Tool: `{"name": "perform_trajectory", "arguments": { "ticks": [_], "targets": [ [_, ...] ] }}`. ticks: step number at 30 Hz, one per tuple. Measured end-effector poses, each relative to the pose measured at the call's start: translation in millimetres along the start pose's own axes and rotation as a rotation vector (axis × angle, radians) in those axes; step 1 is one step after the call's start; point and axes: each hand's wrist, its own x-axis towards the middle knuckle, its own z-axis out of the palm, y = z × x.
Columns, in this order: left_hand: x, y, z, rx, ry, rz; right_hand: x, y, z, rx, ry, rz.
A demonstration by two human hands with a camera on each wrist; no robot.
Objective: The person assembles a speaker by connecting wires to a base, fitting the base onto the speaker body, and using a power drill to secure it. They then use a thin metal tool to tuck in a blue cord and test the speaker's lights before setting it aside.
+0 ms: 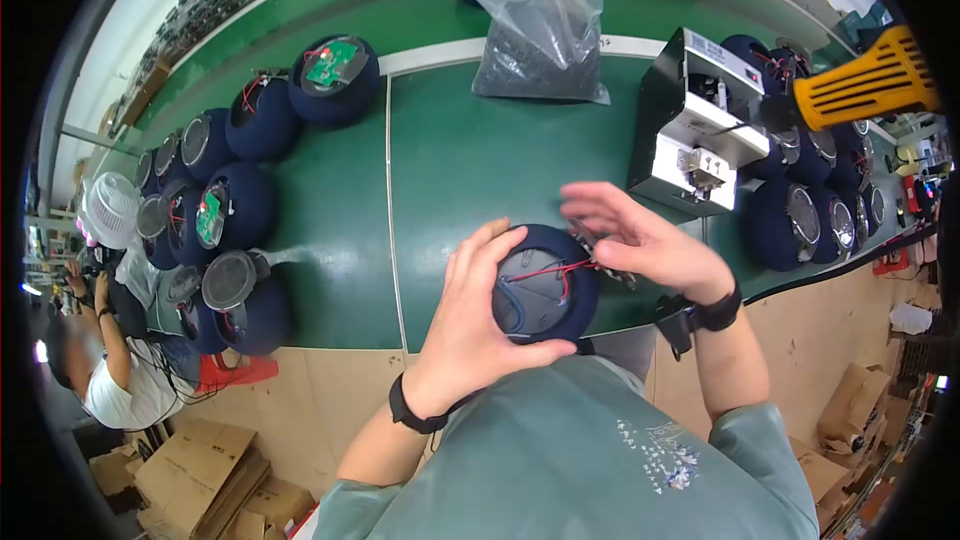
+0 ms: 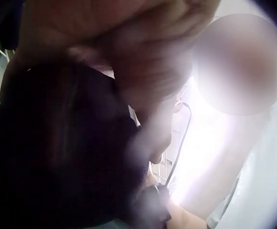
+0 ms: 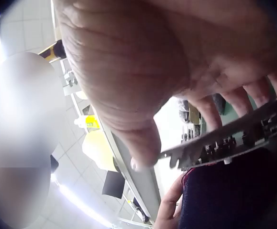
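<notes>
My left hand (image 1: 468, 310) grips the side of a round, navy fabric-covered speaker body (image 1: 578, 315), fingers along its far side and thumb at its near edge. Its open end faces up and shows a grey inner plate (image 1: 535, 308) with red and blue wires. In the left wrist view, the dark speaker body (image 2: 67, 152) fills much of the picture below the hand. My right hand (image 1: 645, 240) holds a circuit board (image 3: 219, 143) edge-on at the speaker's right rim. The thumb is at one end of the board, with the fingers behind it. Red wires run from the speaker towards the board.
Several similar speakers (image 1: 262, 120) stand at the left, some with green boards; more (image 1: 780, 225) stand at the right. Ahead lies a clear bag (image 1: 540, 40) of dark pieces. A metal machine (image 1: 690, 130) and a yellow-handled tool (image 1: 865, 80) are at the right. Another person (image 1: 120, 380) sits far left.
</notes>
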Motion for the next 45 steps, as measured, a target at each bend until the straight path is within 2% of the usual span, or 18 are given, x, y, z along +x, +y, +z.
{"name": "perform_trajectory", "arguments": {
  "ticks": [1,7,9,11,12,15,17,18,21,24,27,29,32,35,37,39,43,45],
  "targets": [
    [-0.2,-1.0,2.1,0.018,0.024,0.018,2.3,-1.9,-4.0,0.110,-0.155,0.017],
    [-11.3,-1.4,5.1,0.139,0.227,0.136,-48.7,-39.3,16.0,-0.034,0.122,0.180],
    [-24.5,2.1,-8.3,0.307,0.316,0.248,-57.6,-48.9,38.5,0.365,0.214,0.141],
    [-42.0,2.8,-28.6,-0.152,-0.011,0.230,-56.4,-41.8,66.3,0.487,0.277,0.099],
    [-40.3,14.2,-26.9,-0.447,-0.047,0.047,-54.4,-36.3,79.7,0.608,0.336,0.117],
    [-29.4,37.4,-12.6,-0.641,0.110,-0.254,-53.0,-26.8,92.3,0.743,0.374,0.141],
    [-11.0,36.4,-47.5,-0.500,-0.131,-0.373,-58.4,-31.2,72.0,-0.131,0.176,0.008],
    [8.2,38.3,-67.3,-0.314,-0.276,-0.230,-52.4,-38.7,72.7,-0.340,0.326,-0.124],
    [53.1,49.7,-88.2,-0.160,-0.445,-0.121,-27.7,-64.2,61.9,-0.150,0.299,-0.102],
    [85.7,33.7,-68.8,-0.475,-0.105,-0.153,-13.5,-68.9,55.8,0.200,0.257,0.104],
    [68.7,30.1,-49.9,-0.392,0.007,-0.226,-20.6,-59.6,72.9,0.493,0.351,0.064],
    [51.0,32.8,-46.2,-0.532,-0.178,-0.336,-32.3,-48.4,83.0,0.543,0.318,0.083],
    [41.0,29.5,-36.9,-0.633,-0.200,-0.191,-48.8,-53.1,81.5,0.164,0.285,0.191],
    [53.0,5.8,-44.3,-0.343,-0.184,0.202,-52.3,-40.7,52.9,-0.542,0.422,-0.205],
    [65.1,18.2,-58.3,-0.343,-0.319,0.042,-42.2,-47.3,57.3,-0.484,0.278,-0.364],
    [76.5,24.4,-61.7,-0.254,-0.359,0.070,-37.7,-63.3,53.9,-0.819,0.106,-0.390],
    [75.1,12.9,-31.9,-0.366,-0.050,0.027,-34.9,-20.9,66.7,-0.720,0.493,-0.462],
    [55.7,32.9,-37.8,-0.475,-0.070,-0.126,-34.2,4.4,75.3,-0.602,0.618,-0.460]
  ]
}}
